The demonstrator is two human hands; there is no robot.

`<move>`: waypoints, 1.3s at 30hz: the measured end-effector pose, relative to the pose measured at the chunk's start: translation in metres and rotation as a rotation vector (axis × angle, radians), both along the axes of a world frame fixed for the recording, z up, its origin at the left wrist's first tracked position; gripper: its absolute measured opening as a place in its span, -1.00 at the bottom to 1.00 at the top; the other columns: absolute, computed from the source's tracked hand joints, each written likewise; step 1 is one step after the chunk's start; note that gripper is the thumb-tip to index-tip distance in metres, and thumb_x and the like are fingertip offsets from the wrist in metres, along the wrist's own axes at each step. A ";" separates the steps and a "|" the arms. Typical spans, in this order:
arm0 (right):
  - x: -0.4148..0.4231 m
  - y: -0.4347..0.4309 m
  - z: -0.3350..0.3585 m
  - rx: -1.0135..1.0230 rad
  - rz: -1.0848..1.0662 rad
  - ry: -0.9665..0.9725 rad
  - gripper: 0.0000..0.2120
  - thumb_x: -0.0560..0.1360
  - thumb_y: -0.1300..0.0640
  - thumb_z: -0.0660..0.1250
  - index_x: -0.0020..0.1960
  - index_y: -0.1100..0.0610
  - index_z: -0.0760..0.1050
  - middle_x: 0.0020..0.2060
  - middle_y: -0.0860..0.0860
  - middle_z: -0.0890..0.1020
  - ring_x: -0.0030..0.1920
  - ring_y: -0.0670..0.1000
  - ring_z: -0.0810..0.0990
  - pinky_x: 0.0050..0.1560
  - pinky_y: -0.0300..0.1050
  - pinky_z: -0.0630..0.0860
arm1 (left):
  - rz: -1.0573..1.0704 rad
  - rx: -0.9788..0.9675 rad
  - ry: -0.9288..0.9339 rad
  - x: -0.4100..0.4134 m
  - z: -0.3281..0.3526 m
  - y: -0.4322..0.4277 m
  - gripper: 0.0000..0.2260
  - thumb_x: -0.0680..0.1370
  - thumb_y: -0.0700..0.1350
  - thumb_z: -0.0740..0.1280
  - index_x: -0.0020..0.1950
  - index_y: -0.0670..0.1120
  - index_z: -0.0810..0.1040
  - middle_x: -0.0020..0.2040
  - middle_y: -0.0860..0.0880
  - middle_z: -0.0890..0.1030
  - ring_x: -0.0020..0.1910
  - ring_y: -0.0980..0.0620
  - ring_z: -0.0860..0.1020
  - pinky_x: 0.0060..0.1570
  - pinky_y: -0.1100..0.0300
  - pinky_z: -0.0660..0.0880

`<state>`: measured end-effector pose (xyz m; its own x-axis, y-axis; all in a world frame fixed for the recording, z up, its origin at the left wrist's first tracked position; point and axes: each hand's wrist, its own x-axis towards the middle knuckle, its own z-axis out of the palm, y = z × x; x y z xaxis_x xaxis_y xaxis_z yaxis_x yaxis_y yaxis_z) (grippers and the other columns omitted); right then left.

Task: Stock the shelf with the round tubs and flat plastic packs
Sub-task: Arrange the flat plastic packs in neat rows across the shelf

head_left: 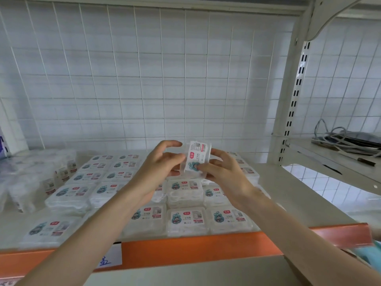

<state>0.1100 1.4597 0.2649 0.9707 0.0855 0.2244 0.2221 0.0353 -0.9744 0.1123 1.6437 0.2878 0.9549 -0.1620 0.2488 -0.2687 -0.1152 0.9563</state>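
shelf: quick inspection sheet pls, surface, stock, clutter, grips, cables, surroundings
surface: cream shelf with an orange front edge, mostly covered by stock
job's things: flat packs lie label-up in rows; round tubs in clear wrap at the left, blurred; one held pack upright above the rows
clutter: paper tag with handwriting on the front edge; teal thing at the right border, unclear
grips: left hand holds the held pack's left edge; right hand pinches its lower right
cables: grey cable bundle on the neighbouring shelf to the right
surroundings: wire grid backing, tiled wall behind, slotted upright
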 end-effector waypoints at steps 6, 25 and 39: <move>-0.012 -0.004 -0.001 -0.283 -0.050 -0.150 -0.36 0.40 0.08 0.56 0.37 0.04 0.33 0.08 -0.09 0.67 0.08 -0.14 0.64 0.16 -0.08 0.58 | 0.013 0.100 -0.106 -0.004 0.003 -0.004 -0.86 0.60 -0.10 0.34 0.10 0.10 0.62 -0.06 0.04 0.70 -0.06 0.06 0.66 -0.02 0.17 0.58; -0.009 -0.046 -0.003 -0.944 -0.222 -0.578 -0.54 0.31 -0.29 0.46 0.15 -0.17 0.52 0.11 -0.26 0.52 0.17 -0.13 0.46 0.22 -0.13 0.43 | 0.083 0.501 -0.345 0.003 -0.010 -0.003 -0.83 0.63 -0.05 0.28 0.10 0.17 0.63 0.00 0.34 0.62 -0.02 0.45 0.52 0.01 0.57 0.35; 0.000 -0.073 -0.018 -1.085 -0.217 -0.479 -0.52 0.28 -0.35 0.45 0.13 -0.21 0.51 0.05 -0.35 0.50 0.23 -0.19 0.37 0.32 -0.12 0.33 | 0.052 0.880 -0.336 -0.005 -0.038 0.017 -0.68 0.54 0.16 0.35 0.25 0.10 0.56 0.30 0.15 0.53 0.32 0.19 0.43 0.25 0.29 0.28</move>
<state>0.1101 1.3863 0.2471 0.8263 0.2977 0.4782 0.4687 -0.8343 -0.2904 0.1078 1.6604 0.2503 0.8666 -0.3819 0.3210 -0.4888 -0.7788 0.3931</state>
